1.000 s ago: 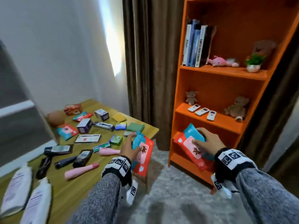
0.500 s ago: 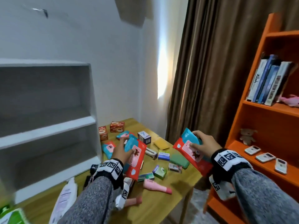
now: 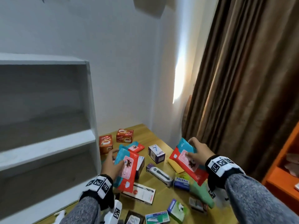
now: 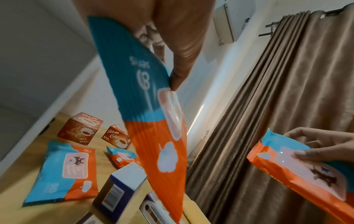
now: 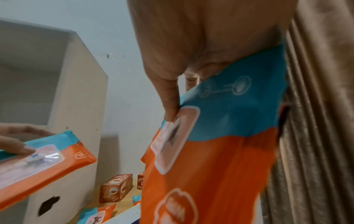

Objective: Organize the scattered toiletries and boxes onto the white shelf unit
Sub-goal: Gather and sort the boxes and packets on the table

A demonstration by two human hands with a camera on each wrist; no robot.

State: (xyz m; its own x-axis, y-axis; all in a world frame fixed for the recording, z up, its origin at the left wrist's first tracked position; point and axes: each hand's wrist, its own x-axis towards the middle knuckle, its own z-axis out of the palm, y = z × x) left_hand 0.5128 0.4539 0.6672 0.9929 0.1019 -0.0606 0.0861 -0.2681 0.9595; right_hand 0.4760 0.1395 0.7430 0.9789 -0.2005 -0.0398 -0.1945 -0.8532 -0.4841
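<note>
Now each hand, left hand (image 3: 111, 165) and right hand (image 3: 198, 153), pinches a blue-and-orange wipes pack (image 3: 126, 168).

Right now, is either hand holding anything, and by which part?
Each holds a flat blue-and-orange wipes packet by its blue end: left hand grips the left packet, right hand the right packet.
</note>
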